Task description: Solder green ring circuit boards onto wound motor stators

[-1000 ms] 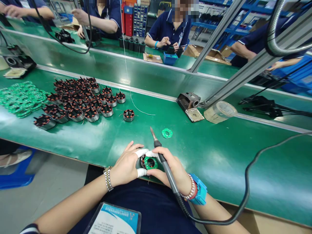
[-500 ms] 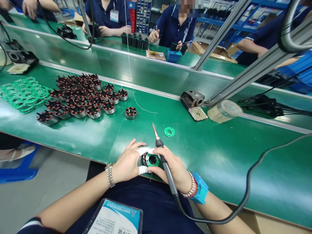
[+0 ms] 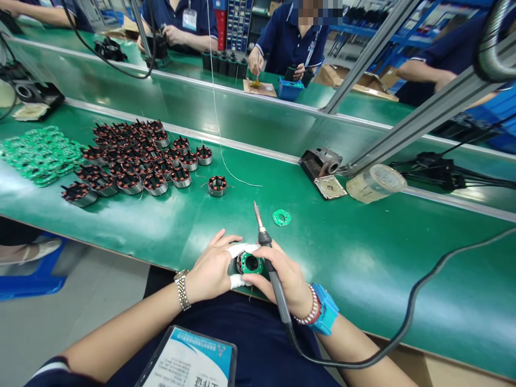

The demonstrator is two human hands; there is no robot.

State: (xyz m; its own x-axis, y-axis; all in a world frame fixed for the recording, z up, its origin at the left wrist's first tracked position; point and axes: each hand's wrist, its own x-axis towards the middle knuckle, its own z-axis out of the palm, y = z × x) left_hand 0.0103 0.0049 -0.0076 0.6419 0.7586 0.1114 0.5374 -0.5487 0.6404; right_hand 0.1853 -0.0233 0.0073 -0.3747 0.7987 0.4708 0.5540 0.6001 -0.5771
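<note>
My left hand [image 3: 210,271], with white covers on its thumb and a finger, is closed around the side of a motor stator [image 3: 238,263] at the table's near edge. A green ring-shaped circuit board [image 3: 245,268] lies on top of the stator. My right hand [image 3: 291,280] holds a soldering iron [image 3: 279,293], its tip pointing up and away from the stator. The thumb and a finger of that hand also press at the board's right side. Past the tip, to the right, lies a loose green circuit board [image 3: 276,219]. A single stator [image 3: 217,186] stands farther left.
Many stators [image 3: 133,161] stand grouped at the left, beside a pile of green boards [image 3: 38,156]. A soldering iron stand [image 3: 321,163] and a cloudy plastic tub [image 3: 373,185] stand at the right. Solder wire [image 3: 215,107] hangs down onto the table. The iron's cord [image 3: 411,301] loops right. Co-workers sit opposite.
My hands stay almost still around the stator and board. The right wrist shifts slightly left. Across the table, a co-worker's hand with a thin stick lowers to a piece of cardboard.
</note>
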